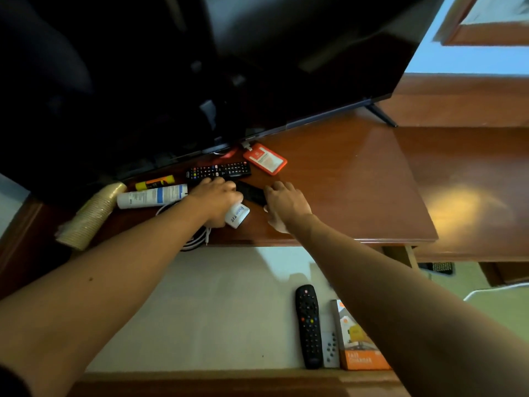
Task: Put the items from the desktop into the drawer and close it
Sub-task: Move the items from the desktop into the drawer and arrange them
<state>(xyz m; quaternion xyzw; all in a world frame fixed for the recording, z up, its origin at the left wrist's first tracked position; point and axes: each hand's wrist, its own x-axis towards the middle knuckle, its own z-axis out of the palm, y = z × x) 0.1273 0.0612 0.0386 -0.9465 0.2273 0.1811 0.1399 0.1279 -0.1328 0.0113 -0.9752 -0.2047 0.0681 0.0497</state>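
Thing between the hands: a small dark slab [252,192], perhaps a slim remote or case, lies flat on the table [357,173]; I cannot tell which it is
Long axis: it runs slantwise, its far end toward the left hand, its near end toward the right hand's thumb
Left hand [217,200]: it sits over a white box with blue print [238,215], fingers curled down over the box's upper end, so it looks to be grasping the box; its knuckles also touch the far end of the dark slab
Right hand [286,203]: released, fingers spread and arched, fingertips resting at the slab's near end; nothing is in its grip
Nearer hand: the right, I judge; the slab lies just left of its fingers, so closing thumb and fingers across the short width should serve
Drawer [223,305]: pulled out below the table edge, pale-lined; a black remote [308,325], a small grey remote [330,349] and an orange box [359,342] already lie along its right side
Left on the table: a long remote [219,170], an orange card holder [264,159], a white tube [151,196], a yellow glue stick [154,183], a stack of paper cups [91,216], a white cable [197,237]
Way to go: the slab must come back toward the person and down; the drawer's left part is bare
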